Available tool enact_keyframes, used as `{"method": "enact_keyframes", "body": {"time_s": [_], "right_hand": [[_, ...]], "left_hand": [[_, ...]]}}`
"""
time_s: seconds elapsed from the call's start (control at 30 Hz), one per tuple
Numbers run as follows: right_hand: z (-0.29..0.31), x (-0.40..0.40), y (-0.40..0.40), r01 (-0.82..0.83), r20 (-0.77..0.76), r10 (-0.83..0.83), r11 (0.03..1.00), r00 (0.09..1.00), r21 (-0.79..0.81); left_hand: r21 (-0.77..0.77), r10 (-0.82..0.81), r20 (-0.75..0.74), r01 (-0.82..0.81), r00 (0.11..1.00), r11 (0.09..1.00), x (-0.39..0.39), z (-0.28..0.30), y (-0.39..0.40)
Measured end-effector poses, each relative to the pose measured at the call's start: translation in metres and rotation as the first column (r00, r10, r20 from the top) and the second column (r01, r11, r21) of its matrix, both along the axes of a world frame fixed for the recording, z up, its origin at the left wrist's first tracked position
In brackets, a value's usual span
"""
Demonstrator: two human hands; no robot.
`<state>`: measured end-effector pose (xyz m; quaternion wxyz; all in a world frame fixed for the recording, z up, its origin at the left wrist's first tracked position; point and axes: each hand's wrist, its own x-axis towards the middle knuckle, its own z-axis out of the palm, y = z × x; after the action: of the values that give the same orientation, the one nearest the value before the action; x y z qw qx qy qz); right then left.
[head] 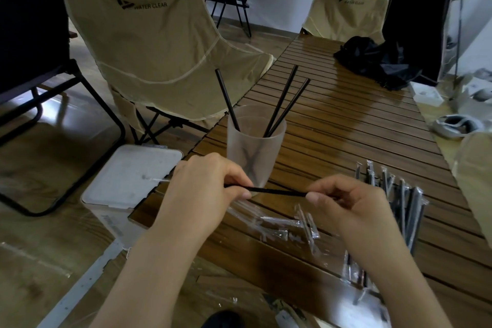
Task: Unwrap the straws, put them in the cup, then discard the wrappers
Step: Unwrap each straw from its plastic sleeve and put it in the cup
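Note:
A frosted plastic cup stands on the slatted wooden table with three black straws leaning in it. In front of the cup I hold a black straw level between both hands. My left hand pinches its left end, where a clear wrapper trails out to the left. My right hand pinches its right end. Empty clear wrappers lie on the table under my hands. A pile of wrapped straws lies to the right.
A white lidded bin stands on the floor left of the table. Two tan folding chairs face the table's left and far sides. A black bag lies at the far end. White clutter is at the right.

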<state>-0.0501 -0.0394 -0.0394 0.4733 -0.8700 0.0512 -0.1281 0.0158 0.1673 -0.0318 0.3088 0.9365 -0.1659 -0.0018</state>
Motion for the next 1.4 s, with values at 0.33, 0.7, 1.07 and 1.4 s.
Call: {"method": "enact_keyframes", "body": {"time_s": [0.33,0.7,1.07,1.4], "right_hand": [[0.002,0.006,0.024,0.011,0.097,-0.095,0.770,0.991,0.638],[0.018,0.000,0.016,0.055,0.110,-0.121,0.880,0.987,0.472],[0.031,-0.004,0.018,0.131,0.364,-0.262,0.929,0.894,0.346],[0.047,-0.010,0.026,0.099,0.590,-0.317,0.923,0.743,0.371]], "left_hand": [[-0.126,-0.052,0.101,0.064,0.994,0.990,-0.003,0.003,-0.009],[-0.108,-0.031,0.114,0.044,0.993,0.993,-0.005,0.005,-0.013],[-0.003,-0.051,0.082,0.051,0.995,0.999,-0.001,0.003,-0.014],[0.234,-0.116,0.000,0.113,0.993,0.966,0.006,0.000,-0.021]]}}
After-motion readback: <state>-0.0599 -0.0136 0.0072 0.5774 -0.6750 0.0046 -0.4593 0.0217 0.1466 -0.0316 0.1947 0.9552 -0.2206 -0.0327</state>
